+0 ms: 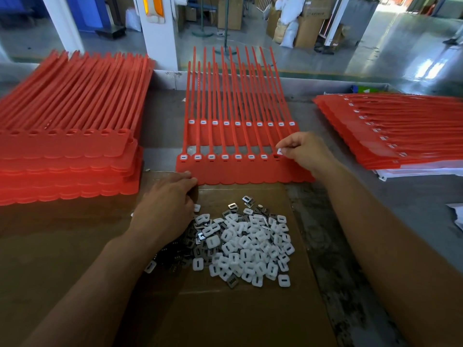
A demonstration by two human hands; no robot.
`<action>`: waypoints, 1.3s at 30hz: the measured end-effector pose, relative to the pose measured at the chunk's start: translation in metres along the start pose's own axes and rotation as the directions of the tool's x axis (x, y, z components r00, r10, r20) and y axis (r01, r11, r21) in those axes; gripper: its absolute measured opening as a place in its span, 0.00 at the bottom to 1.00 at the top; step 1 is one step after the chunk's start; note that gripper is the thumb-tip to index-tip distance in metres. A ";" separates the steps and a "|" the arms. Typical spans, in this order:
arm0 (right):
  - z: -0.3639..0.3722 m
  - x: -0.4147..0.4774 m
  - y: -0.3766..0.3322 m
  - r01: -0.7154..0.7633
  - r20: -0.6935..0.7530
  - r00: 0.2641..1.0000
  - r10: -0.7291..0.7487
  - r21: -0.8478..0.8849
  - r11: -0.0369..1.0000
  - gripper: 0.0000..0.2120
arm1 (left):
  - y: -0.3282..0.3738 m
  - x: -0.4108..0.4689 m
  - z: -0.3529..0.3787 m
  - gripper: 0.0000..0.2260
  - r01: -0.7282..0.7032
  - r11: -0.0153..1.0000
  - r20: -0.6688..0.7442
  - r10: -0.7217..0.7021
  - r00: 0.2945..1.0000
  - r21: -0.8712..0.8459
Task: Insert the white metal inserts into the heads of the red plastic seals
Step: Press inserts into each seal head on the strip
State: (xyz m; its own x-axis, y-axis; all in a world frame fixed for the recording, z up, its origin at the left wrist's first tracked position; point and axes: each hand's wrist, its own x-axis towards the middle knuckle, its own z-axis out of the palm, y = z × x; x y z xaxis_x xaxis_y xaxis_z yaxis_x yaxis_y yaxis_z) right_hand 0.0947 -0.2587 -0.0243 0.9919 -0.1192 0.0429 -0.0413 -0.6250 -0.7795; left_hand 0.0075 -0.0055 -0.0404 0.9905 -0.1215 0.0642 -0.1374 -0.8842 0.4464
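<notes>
Currently the right hand [308, 152] pinches one white insert [279, 151] between thumb and forefinger, the other fingers curled in behind. The insert sits just above and beside an empty head [276, 156] in the near strip of seals [245, 171]. To the left of those fingertips seven heads in that strip already carry white inserts; heads under the hand are hidden. Beyond the fingertips lies a far strip [240, 136] with a white insert in every head.

The left hand [165, 206] lies palm down, fingers close together and nearly straight, their tips against the near strip's left corner. Just right of that hand, touching its thumb side, is the pile [250, 244] of loose white and dark metal inserts on cardboard [238, 309].

Left of the left hand's fingers stands a stack [67, 151] of unfilled seals; right of the right hand, a filled stack [390, 136]. Print on the cartons [308, 23] far beyond is too blurred to read.
</notes>
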 end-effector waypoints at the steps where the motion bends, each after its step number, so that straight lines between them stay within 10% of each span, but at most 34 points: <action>1: 0.000 0.001 0.001 -0.008 0.008 1.000 0.008 -0.013 1.000 0.08 | 0.000 0.000 0.000 0.20 -0.001 1.000 -0.001 0.001 1.000 0.000; 39: 0.000 0.023 -0.012 -0.248 0.095 0.961 0.258 -0.106 0.963 0.11 | -0.001 -0.001 0.000 0.20 0.006 1.000 -0.002 -0.006 1.000 -0.020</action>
State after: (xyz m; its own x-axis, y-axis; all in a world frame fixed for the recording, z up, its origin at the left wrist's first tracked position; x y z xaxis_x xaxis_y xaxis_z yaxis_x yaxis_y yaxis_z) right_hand 0.1181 -0.2535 -0.0140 0.9544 -0.2026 -0.2193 -0.2985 -0.6543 -0.6948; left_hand 0.0063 -0.0049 -0.0407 0.9913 -0.1151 0.0632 -0.1313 -0.8757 0.4647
